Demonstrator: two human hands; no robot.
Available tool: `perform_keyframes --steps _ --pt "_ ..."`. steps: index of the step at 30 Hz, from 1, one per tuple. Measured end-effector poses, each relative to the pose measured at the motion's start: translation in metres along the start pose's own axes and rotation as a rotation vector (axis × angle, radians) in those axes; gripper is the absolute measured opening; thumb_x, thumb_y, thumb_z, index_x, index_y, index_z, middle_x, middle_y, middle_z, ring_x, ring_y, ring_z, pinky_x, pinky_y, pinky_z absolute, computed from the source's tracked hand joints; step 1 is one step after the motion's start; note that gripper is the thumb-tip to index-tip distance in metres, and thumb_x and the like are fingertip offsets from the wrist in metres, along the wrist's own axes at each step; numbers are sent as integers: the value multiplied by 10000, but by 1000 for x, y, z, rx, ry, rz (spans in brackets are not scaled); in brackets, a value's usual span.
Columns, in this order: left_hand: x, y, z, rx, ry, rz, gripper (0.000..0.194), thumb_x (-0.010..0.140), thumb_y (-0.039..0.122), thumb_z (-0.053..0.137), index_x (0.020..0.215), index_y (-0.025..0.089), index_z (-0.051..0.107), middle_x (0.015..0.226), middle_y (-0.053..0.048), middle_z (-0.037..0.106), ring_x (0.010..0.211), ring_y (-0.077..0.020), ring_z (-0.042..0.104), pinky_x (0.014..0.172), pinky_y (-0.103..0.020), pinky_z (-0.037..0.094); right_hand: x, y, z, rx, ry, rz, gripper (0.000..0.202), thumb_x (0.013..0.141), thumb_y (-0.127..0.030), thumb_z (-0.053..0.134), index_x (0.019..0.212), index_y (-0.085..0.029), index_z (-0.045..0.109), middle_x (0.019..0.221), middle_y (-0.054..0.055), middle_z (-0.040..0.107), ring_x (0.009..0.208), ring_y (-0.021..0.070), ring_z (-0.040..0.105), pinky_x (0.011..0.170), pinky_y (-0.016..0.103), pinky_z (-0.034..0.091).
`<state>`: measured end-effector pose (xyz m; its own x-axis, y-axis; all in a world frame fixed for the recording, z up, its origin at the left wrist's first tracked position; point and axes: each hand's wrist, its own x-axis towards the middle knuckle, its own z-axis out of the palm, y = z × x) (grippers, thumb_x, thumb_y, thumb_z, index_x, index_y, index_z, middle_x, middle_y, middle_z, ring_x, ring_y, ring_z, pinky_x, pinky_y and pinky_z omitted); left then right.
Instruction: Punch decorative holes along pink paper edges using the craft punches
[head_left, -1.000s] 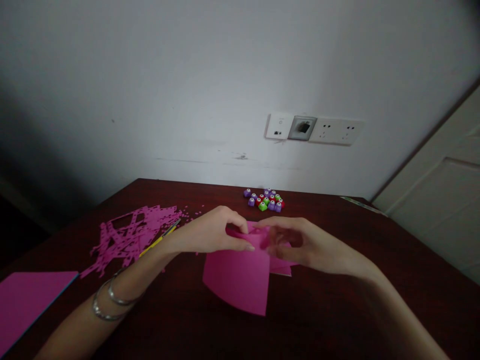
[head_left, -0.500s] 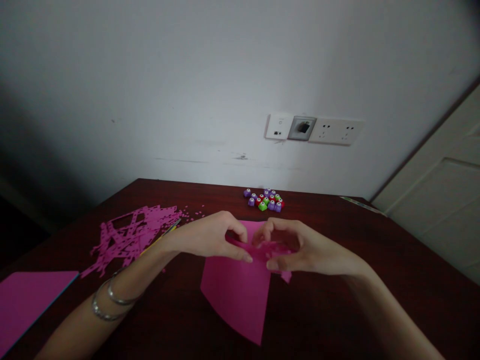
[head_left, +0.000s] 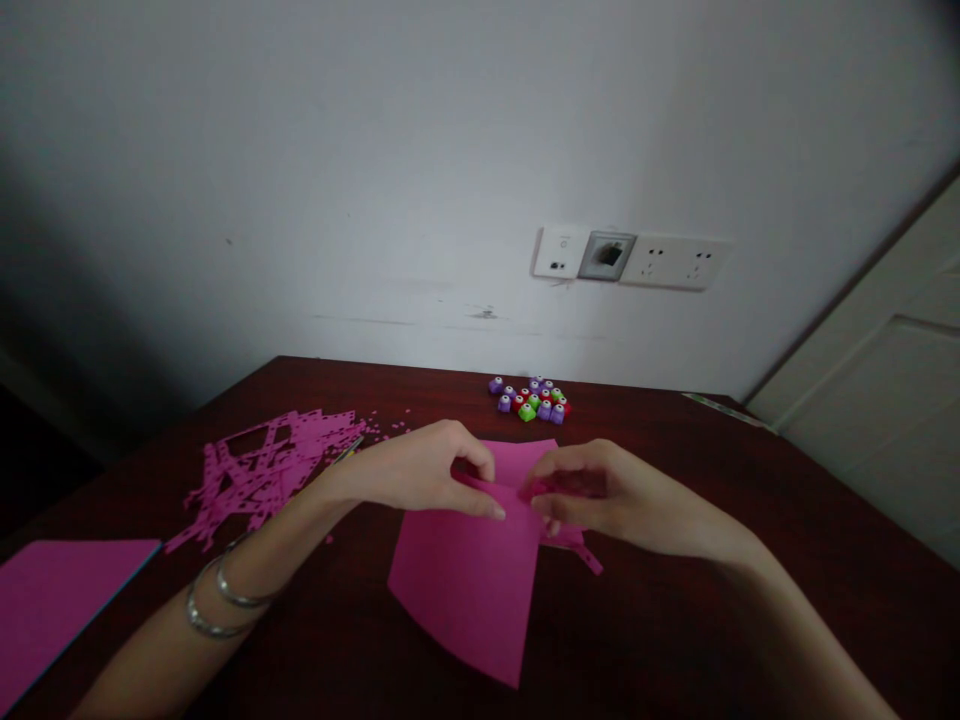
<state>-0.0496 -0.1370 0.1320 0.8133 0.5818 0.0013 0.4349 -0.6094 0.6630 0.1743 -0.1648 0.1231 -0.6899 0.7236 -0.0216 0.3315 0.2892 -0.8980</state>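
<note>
A curved pink sheet of paper (head_left: 465,580) is pinched along its upper edge between the thumb and fingers of my left hand (head_left: 435,470). To the right, my right hand (head_left: 592,490) is closed in a pinch at the sheet's right edge. From beneath its fingers a narrow pink paper strip (head_left: 589,560) sticks out, its upper part hidden by the hand. More pink paper (head_left: 517,458) shows behind both hands; I cannot tell whether it belongs to the same sheet.
Punched pink paper strips (head_left: 281,455) lie piled at left among small pink bits. A pen-like yellow and grey thing (head_left: 349,449) shows beside my left wrist. Several small eye-topped toys (head_left: 527,411) sit behind the hands. Pink sheets (head_left: 67,590) lie at lower left.
My right hand has shifted slightly right, and the pink strip under it now reaches farther out to the right. The sheet's lower left corner has swung a little left.
</note>
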Motion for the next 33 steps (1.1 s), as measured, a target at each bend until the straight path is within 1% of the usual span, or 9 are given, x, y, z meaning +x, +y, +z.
perform_keyframes --steps 5,10,14,19,23,25,29,33 --pt "0 0 -1 2 -12 -8 248 760 387 597 690 150 612 669 17 563 624 -99 461 574 -225 301 -1 0 -1 31 14 4 280 862 -386 485 753 -161 611 684 -6 561 601 89 482 532 199 384" --pt "2 5 2 -19 32 21 250 767 398 587 787 159 658 745 -5 615 664 -109 491 616 -228 330 1 -2 3 111 23 8 285 858 -419 489 791 -164 598 705 4 582 619 101 528 561 210 432" --pt "5 7 7 -66 58 41 242 807 366 541 813 154 658 766 -13 634 672 -103 506 645 -227 360 2 -5 8 156 25 20 260 858 -407 499 801 -165 577 691 -3 575 583 90 526 528 199 438" --pt "6 7 10 -130 83 37 233 819 329 520 805 138 653 755 -14 634 678 -100 514 647 -222 378 3 -5 10 82 63 2 253 860 -403 498 781 -168 548 648 -21 545 538 75 476 482 186 385" --pt "6 6 11 -173 101 28 229 808 322 527 779 134 654 730 -14 627 675 -101 514 641 -221 391 3 -4 11 8 83 -40 270 871 -401 480 738 -170 523 644 -29 511 566 77 458 532 197 387" --pt "7 6 11 -194 103 16 223 802 313 531 774 130 654 721 -13 626 667 -100 512 631 -219 394 4 -4 11 5 81 -38 268 874 -407 472 751 -173 513 659 -27 499 577 78 454 538 197 390" --pt "8 6 13 -237 103 0 228 800 313 537 767 122 655 702 -15 626 647 -96 511 608 -216 396 5 -1 12 22 72 -13 307 884 -444 431 736 -179 475 632 -37 450 537 69 414 493 190 368" --pt "8 3 14 -306 79 -3 229 778 333 576 796 125 671 739 -30 649 664 -104 532 617 -222 406 7 1 14 -1 94 -16 318 901 -439 394 737 -180 480 631 -37 430 543 72 395 499 195 354"
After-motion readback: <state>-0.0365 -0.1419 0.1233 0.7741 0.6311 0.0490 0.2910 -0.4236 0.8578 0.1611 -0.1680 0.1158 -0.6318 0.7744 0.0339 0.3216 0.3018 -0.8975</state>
